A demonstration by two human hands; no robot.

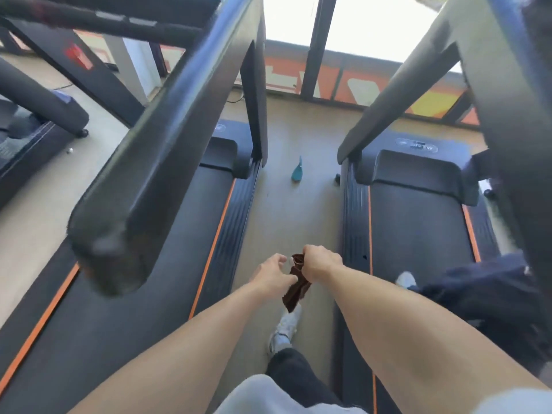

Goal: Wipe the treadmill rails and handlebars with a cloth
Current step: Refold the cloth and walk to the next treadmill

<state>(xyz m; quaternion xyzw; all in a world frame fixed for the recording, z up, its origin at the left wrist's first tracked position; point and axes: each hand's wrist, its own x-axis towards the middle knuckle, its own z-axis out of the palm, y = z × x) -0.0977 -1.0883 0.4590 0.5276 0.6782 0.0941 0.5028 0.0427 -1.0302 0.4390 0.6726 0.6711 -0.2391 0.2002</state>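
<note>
both bare forearms reach forward from the near edge, meeting over the strip of floor [301, 138] between two treadmills. right hand [321, 265] is curled into a fist around the top of a dark brown cloth [297, 289], which hangs down from it in a crumpled fold. left hand [273, 274] sits just beside it on the left, fingers loosely bent and spread, fingertips close to the cloth; whether they touch it cannot be told. below the cloth a white shoe [285, 327] stands on the floor, with a dark trouser leg nearer the camera.

the left treadmill's handlebar [155, 150] looms large and blurred on the near left, its rounded end well apart from the hands. beneath it lies the left belt [167, 249] with an orange-edged side rail [230, 222]. the right treadmill's belt [415, 225] runs along the right, its slanted handlebar [400, 94] rising toward the far right. a dark bundle of fabric [484, 297] lies on the right treadmill near the hands. farther off, a small teal object [297, 173] rests on the floor between the machines.
</note>
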